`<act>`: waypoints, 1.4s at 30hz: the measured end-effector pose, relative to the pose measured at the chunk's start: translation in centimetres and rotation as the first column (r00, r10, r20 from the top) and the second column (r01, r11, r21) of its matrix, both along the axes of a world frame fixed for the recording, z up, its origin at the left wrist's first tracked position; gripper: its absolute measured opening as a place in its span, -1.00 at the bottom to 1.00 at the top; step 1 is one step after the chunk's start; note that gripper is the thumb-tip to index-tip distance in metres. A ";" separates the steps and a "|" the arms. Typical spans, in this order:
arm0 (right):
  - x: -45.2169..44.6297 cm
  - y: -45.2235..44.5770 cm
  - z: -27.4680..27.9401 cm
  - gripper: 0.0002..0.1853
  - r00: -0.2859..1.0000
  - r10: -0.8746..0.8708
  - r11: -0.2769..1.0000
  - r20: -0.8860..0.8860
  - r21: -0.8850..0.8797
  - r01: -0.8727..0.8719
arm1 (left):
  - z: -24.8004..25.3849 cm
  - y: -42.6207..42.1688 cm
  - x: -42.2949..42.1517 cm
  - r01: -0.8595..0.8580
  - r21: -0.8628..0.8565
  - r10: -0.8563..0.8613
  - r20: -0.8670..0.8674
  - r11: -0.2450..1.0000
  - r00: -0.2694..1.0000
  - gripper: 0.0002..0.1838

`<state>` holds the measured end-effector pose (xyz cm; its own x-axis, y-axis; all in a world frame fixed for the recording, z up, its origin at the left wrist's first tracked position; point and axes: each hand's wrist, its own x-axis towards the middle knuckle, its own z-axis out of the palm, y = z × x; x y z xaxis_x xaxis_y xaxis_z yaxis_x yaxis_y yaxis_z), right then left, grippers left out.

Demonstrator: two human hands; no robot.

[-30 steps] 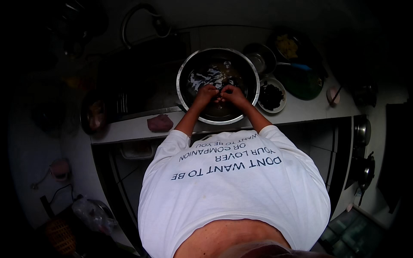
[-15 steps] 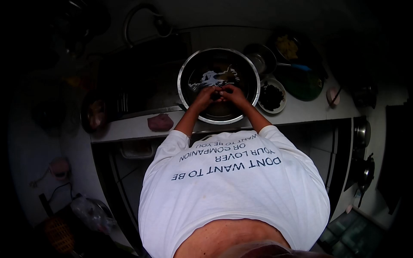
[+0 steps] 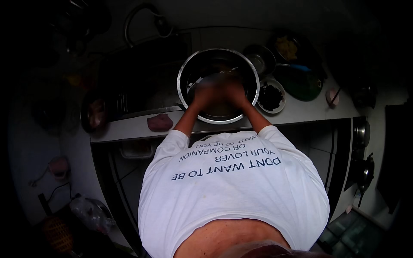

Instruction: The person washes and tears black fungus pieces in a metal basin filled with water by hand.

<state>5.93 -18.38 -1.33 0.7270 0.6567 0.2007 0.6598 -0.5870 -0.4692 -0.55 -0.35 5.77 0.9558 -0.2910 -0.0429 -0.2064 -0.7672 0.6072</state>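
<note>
A wide metal basin (image 3: 182, 96) with water in it stands on the counter in front of me. Both forearms reach over its near rim. My left hand (image 3: 207, 95) and my right hand (image 3: 233, 92) are side by side inside the basin, close together over the water. Motion smears the fingers of both, so whether they hold anything does not show. Just right of the basin, near my right hand, sits a white bowl (image 3: 282, 103) with dark pieces (image 3: 271, 95) in it.
Behind the bowl are a metal pan (image 3: 257, 62), a green board (image 3: 303, 88) and yellow food (image 3: 287, 47). A reddish cloth (image 3: 160, 122) lies at the counter's front edge, left of the basin. The sink faucet (image 3: 127, 30) curves at the back left.
My hands were pinched together near the front of the basin, fingers distinct. Now they are blurred by fast motion and reach slightly farther forward. The bright ripples on the water have shrunk.
</note>
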 end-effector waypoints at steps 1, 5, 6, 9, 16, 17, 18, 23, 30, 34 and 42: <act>0.0 0.0 -0.4 -0.66 0.997 -0.010 1.000 -0.081 -0.019 0.008 | 0.4 0.0 -0.2 -0.054 -0.186 0.037 -0.092 0.981 0.995 -0.64; -1.5 0.3 3.4 -0.73 0.994 0.087 0.995 -0.063 0.055 -0.083 | 0.2 -0.2 -1.0 -0.333 -0.651 0.044 -0.418 0.682 0.907 -0.69; -1.4 0.3 3.0 -0.72 0.992 0.080 0.996 -0.095 0.046 -0.076 | -0.4 -0.2 -0.9 -0.402 -0.688 0.034 -0.481 0.604 0.876 -0.70; -1.2 0.1 1.7 -0.68 0.980 0.057 0.998 -0.188 0.018 -0.055 | -2.2 -0.3 -0.7 -0.553 -0.740 -0.036 -0.610 0.383 0.792 -0.74; -1.9 0.3 3.5 -0.72 0.425 0.153 0.827 -0.892 0.351 0.439 | -1.8 -0.3 -0.8 -0.603 -0.778 -0.101 -0.624 0.175 0.775 -0.79; -1.7 0.3 3.3 -0.74 0.582 0.144 0.862 -0.801 0.391 0.324 | -2.6 -0.2 -0.6 -0.600 -0.786 -0.114 -0.617 0.151 0.779 -0.78; -1.5 0.4 2.8 -0.75 0.717 0.148 0.891 -0.681 0.406 0.202 | -2.7 -0.2 -0.6 -0.597 -0.792 -0.128 -0.610 0.126 0.782 -0.77; -1.1 0.5 1.6 -0.80 0.819 0.212 0.866 -0.533 0.491 0.096 | -3.1 -0.2 -0.3 -0.325 -0.782 0.046 -0.356 0.531 0.933 -0.77; -1.9 0.7 4.4 -0.79 0.721 0.102 0.884 -0.685 0.394 0.250 | 1.2 -0.8 -1.1 -0.304 -0.770 -0.020 -0.379 0.561 0.925 -0.73; -1.6 0.5 3.1 -0.78 0.729 0.151 0.849 -0.668 0.465 0.250 | -1.4 -0.7 -0.6 -0.362 -0.787 -0.008 -0.422 0.499 0.907 -0.72; -1.7 0.3 2.9 -0.84 0.547 0.176 0.803 -0.818 0.441 0.401 | -1.7 -0.5 -0.7 -0.556 -0.784 -0.080 -0.595 0.275 0.800 -0.78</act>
<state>4.28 -18.06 1.53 0.8085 0.5410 -0.2315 -0.2190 -0.0885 -0.9717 -1.23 -0.82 4.10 0.9164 -0.1979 -0.3479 0.3991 0.3869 0.8312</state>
